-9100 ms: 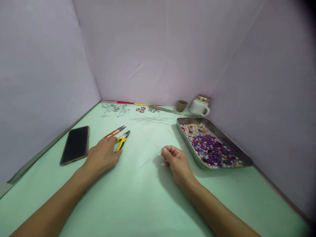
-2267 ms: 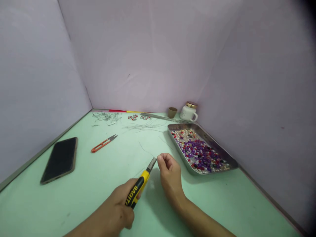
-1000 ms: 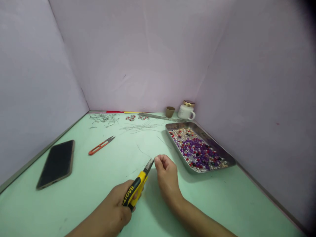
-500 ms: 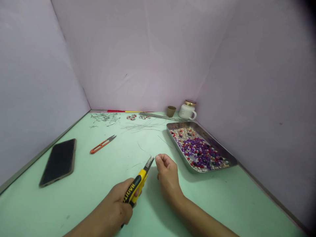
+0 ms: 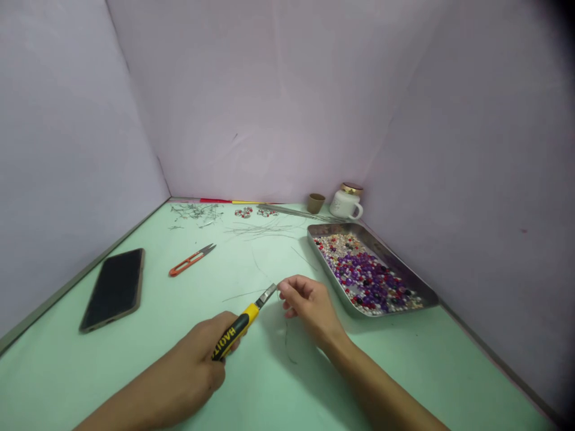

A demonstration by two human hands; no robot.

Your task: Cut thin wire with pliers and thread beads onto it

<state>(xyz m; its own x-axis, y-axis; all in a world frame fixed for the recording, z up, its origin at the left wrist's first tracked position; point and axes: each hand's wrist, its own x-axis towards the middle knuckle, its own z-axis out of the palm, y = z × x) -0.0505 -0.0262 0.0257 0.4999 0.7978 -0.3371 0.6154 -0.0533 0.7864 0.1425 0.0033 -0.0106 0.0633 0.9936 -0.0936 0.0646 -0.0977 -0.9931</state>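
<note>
My left hand [image 5: 204,359] is closed round the black and yellow handles of a pair of pliers [image 5: 242,321]. The metal jaws point up and right and meet the fingertips of my right hand [image 5: 309,305]. Thumb and forefinger of that hand are pinched on a thin wire [image 5: 258,266], which runs up and left from the jaws. Another thin strand stretches left of the jaws, and one hangs or lies below my right hand; whether these are the same wire I cannot tell. The exact grip point is hidden by the fingertips.
A metal tray [image 5: 330,281] of mixed beads stands at right. Orange thread snips [image 5: 191,261] and a phone [image 5: 114,287] lie at left. Toward the back are loose wires [image 5: 265,229], metal pins [image 5: 195,212], beaded pieces [image 5: 244,212], a brown cup [image 5: 315,203] and a lidded white mug [image 5: 345,205].
The pliers have turned to a flatter angle, and their handles have come closer together. My left hand has shifted left. More strands now show left of and below the jaws.
</note>
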